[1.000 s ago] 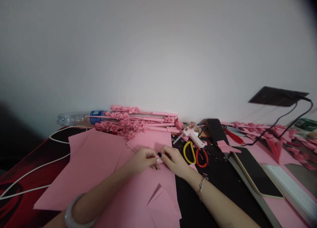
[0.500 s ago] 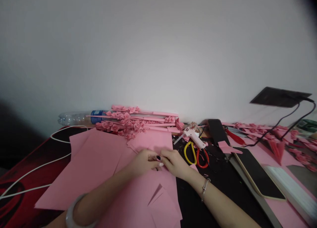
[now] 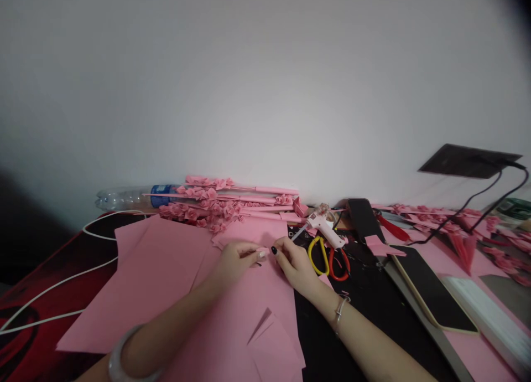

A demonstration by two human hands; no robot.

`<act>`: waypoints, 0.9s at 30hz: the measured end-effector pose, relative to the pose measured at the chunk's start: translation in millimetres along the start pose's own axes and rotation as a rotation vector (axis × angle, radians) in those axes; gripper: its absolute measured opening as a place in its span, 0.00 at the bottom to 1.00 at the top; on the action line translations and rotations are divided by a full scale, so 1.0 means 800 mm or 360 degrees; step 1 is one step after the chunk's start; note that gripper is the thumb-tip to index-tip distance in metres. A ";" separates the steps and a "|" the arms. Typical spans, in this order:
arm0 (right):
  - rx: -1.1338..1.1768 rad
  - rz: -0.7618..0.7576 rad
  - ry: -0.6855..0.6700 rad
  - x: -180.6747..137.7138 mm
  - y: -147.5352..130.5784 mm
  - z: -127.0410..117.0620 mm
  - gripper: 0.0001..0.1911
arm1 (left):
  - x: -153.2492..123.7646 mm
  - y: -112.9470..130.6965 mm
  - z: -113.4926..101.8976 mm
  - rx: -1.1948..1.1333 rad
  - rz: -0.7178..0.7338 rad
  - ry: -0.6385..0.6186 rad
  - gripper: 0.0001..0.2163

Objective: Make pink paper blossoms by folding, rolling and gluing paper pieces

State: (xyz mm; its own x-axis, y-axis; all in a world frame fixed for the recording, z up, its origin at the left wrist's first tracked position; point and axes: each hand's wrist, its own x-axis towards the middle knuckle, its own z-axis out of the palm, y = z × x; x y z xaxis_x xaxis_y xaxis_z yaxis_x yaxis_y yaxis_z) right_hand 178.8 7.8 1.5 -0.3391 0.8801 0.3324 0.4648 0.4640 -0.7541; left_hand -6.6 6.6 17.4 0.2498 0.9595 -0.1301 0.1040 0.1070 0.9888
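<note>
Both my hands meet over the pink paper sheets [image 3: 166, 271] in the middle of the table. My left hand [image 3: 236, 260] is closed in a pinch, fingertips pointing right. My right hand [image 3: 292, 263] is also pinched, its dark-nailed thumb almost touching the left fingertips. Between them is a small pink paper piece [image 3: 265, 248], too small to make out clearly. A bangle sits on my left wrist and a thin bracelet on my right wrist.
A white glue gun [image 3: 326, 230] and yellow and red scissors [image 3: 327, 257] lie just right of my hands. Pink paper flower stems [image 3: 224, 205] and a plastic bottle [image 3: 133, 196] line the wall. A phone [image 3: 431, 288], cables [image 3: 62, 282] and more pink pieces lie around.
Both hands have moved a little away from me, up the pink sheet toward the glue gun, still pinched together on the small pink piece.
</note>
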 end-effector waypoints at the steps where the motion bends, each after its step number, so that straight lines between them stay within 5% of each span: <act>1: 0.0016 0.0021 -0.0012 0.000 0.000 0.000 0.05 | 0.000 0.001 0.000 -0.0002 -0.0002 0.0012 0.13; 13: 0.0035 -0.0006 -0.0045 0.000 0.000 0.003 0.07 | 0.000 -0.007 0.000 0.0099 0.0165 -0.0128 0.12; 27: 0.0196 0.0088 -0.0006 0.001 -0.001 0.005 0.08 | 0.004 -0.016 -0.001 -0.0112 0.0016 -0.0123 0.13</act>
State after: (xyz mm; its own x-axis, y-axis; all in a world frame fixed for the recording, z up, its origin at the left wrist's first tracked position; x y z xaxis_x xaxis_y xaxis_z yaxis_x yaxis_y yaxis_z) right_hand 175.3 7.4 0.2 -0.3189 0.9034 0.2866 0.3790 0.3987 -0.8351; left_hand -8.0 8.3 4.1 0.3243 0.9380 -0.1225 0.0337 0.1179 0.9924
